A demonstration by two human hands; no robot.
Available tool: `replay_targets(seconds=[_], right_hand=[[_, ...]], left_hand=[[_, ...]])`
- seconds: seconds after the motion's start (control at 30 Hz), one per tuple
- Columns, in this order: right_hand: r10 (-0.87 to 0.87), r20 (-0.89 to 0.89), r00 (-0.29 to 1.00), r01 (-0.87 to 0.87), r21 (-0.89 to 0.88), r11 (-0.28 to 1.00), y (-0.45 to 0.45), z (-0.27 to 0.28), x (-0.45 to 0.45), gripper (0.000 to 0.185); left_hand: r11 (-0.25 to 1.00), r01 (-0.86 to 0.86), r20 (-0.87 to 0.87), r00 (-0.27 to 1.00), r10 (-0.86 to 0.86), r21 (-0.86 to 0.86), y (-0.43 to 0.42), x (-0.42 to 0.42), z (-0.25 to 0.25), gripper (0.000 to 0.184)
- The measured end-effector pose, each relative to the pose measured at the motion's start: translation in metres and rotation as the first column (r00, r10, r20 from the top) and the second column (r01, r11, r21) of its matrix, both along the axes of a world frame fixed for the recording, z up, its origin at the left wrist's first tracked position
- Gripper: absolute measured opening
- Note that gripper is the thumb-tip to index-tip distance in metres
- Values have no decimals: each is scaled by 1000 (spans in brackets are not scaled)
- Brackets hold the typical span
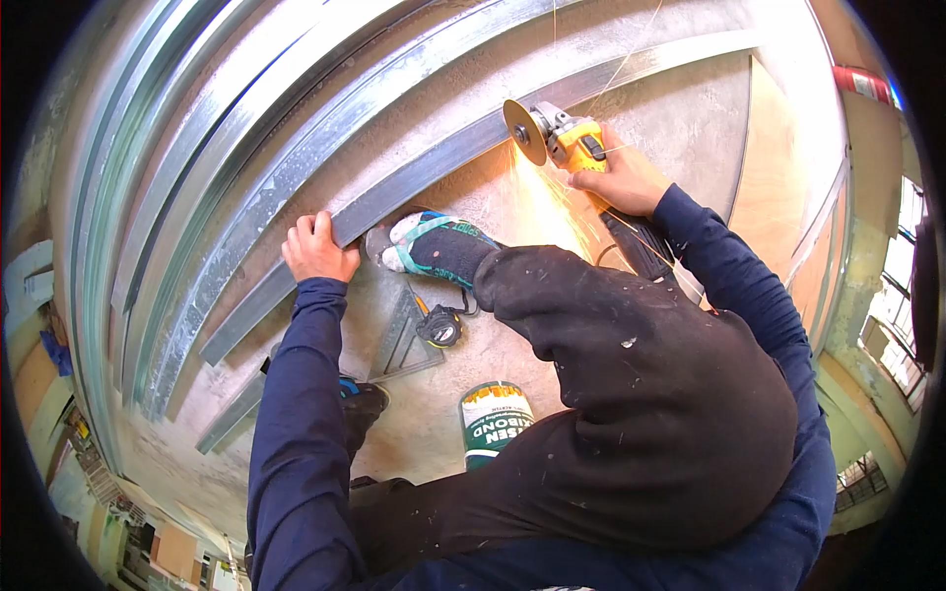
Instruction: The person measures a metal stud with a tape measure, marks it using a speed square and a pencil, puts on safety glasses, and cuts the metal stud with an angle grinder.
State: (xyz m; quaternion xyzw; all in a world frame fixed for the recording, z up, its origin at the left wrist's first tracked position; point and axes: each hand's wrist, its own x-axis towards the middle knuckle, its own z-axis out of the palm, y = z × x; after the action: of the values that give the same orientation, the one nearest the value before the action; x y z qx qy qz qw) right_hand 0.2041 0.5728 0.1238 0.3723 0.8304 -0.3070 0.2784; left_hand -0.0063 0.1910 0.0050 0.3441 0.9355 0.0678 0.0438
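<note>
My right hand [627, 177] is closed round the yellow body of an angle grinder [579, 144]. Its disc [525, 132] meets a long metal channel [434, 169] lying across the floor, and orange sparks spray down toward my leg. Farther left, my left hand [319, 248] grips the same channel, fingers curled over its edge. Between the two hands, my foot [434, 246] in a dark sock and a sandal with teal straps rests against the channel.
More long metal channels [246, 197] lie at the upper left. Near my foot are a tape measure [439, 326] and a triangular square [399, 345]. A green and white can [495, 422] stands by my leg. Plywood [764, 158] is at the right.
</note>
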Motion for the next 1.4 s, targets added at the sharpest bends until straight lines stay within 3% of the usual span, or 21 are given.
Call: replay_targets(seconds=[0.23, 0.37, 0.43, 0.67, 0.83, 1.4], right_hand=[[18, -59, 998, -19, -14, 1000, 2, 2, 1, 95], [2, 7, 1000, -2, -11, 1000, 3, 2, 2, 94], [7, -67, 998, -13, -84, 996, 4, 4, 3, 92], [-32, -102, 994, 24, -70, 997, 4, 13, 1, 87], [48, -56, 997, -50, -35, 998, 8, 6, 2, 84], [-17, 25, 1000, 18, -38, 999, -1, 14, -8, 89]], left_hand=[[1000, -7, -10, 1000, 7, 23, -1, 0, -2, 42], [1000, 2, -4, 1000, -2, 28, -1, -1, -1, 42], [1000, 6, -5, 1000, -6, 27, -1, -1, -1, 43], [1000, 6, -2, 1000, -6, 29, -3, -1, -3, 47], [1000, -1, 5, 1000, 1, 28, -3, -1, -4, 50], [999, -4, -17, 1000, 5, 49, -2, -1, -6, 49]])
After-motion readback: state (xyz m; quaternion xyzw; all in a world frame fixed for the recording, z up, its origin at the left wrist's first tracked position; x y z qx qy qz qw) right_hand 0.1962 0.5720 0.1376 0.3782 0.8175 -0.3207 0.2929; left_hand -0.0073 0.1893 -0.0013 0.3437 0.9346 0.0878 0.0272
